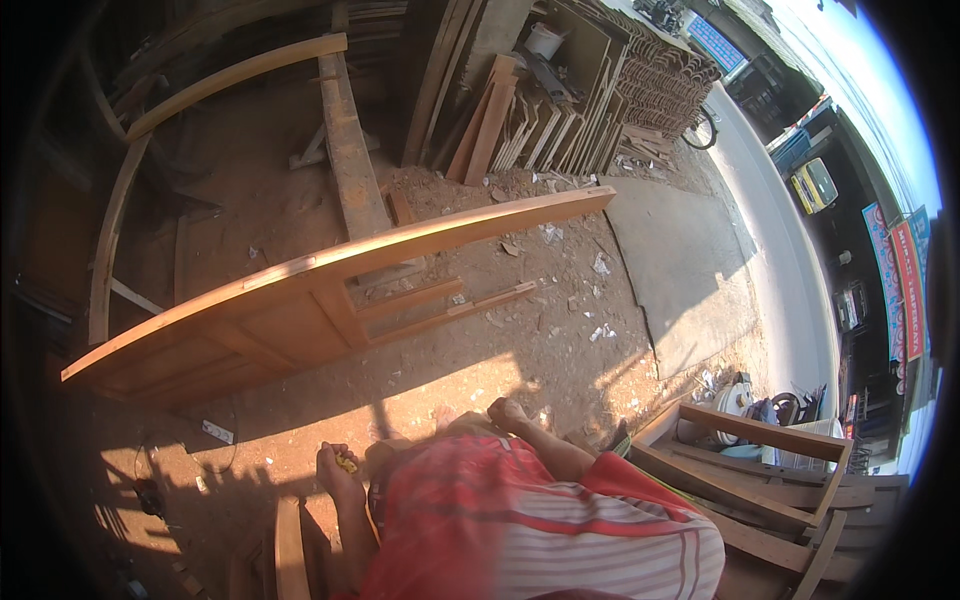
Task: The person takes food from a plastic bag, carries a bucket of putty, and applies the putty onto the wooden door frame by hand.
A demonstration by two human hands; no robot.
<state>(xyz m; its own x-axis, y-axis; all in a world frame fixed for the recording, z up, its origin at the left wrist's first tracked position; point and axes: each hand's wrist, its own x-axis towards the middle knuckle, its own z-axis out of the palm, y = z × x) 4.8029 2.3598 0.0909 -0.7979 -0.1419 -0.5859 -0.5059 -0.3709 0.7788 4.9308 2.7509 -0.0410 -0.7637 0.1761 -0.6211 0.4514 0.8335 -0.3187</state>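
Note:
My left hand (338, 474) is low in front of my body, its fingers curled round a small crumpled yellow piece (346, 463) whose kind I cannot make out. Closer to my knees, my right hand (508, 412) is closed, and whatever is inside its fingers, if anything, is hidden. Both hands are apart from the long wooden door (330, 290), which lies on its side edge across the view in front of me. The door has framed panels, and a slot is cut in its sunlit upper edge.
Dirt floor with scraps surrounds the door. A plank bench (350, 165) stands behind it, and a power strip (217, 432) lies at left. Wooden frames (760, 430) are at right. Stacked boards (560, 120) stand at the back, beside a concrete slab (680, 260) and a road (780, 250).

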